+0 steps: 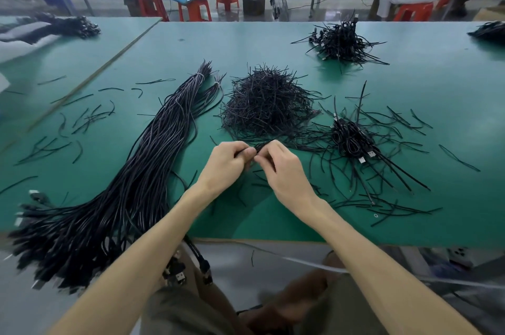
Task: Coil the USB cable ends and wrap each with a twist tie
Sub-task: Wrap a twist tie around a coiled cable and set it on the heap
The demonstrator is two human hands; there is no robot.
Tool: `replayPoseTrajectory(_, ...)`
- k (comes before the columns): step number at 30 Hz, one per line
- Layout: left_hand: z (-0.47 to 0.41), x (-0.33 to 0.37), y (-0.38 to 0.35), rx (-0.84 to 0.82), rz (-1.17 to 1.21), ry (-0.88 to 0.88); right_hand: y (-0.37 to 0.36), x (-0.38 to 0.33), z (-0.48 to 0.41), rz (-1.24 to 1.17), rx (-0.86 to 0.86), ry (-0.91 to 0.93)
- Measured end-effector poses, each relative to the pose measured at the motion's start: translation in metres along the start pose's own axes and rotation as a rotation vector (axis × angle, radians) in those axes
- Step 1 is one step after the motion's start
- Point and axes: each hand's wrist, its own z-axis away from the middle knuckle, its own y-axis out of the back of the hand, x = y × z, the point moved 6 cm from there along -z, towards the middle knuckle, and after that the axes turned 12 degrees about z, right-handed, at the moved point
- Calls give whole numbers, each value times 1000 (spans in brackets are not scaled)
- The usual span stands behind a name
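USB cable bundle (131, 165) lies long and uncoiled on the green table (451, 105), just left of the left hand (224, 166), with connector ends hanging over the near edge. Left hand and right hand (284, 173) meet fingertip to fingertip, both pinching a thin black strand (261, 146), probably a twist tie but too blurred to be sure. Just beyond both hands sits the twist tie pile (267, 105). Right of the right hand lie coiled cables (352, 140), with loose ties (404, 118) scattered around them.
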Motion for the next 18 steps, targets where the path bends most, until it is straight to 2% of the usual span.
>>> replayPoseTrajectory(2,-1,3,5,62,-8,68,7,-10,-6,95,29,109)
replayPoseTrajectory(4,-2,11,9,39,-34,155,13,-20,-10,224,45,237)
replayPoseTrajectory(7,2,33,13,-147,-14,246,19,-26,-5,407,31,377)
replayPoseTrajectory(10,17,50,24,-365,293,288,34,-29,4,426,80,429)
replayPoseTrajectory(11,23,55,28,-423,373,254,42,-31,6,406,116,439)
replayPoseTrajectory(13,34,65,33,-475,380,114,58,-39,11,373,184,458)
replayPoseTrajectory(18,39,78,21,-340,234,-155,68,-60,20,328,209,532)
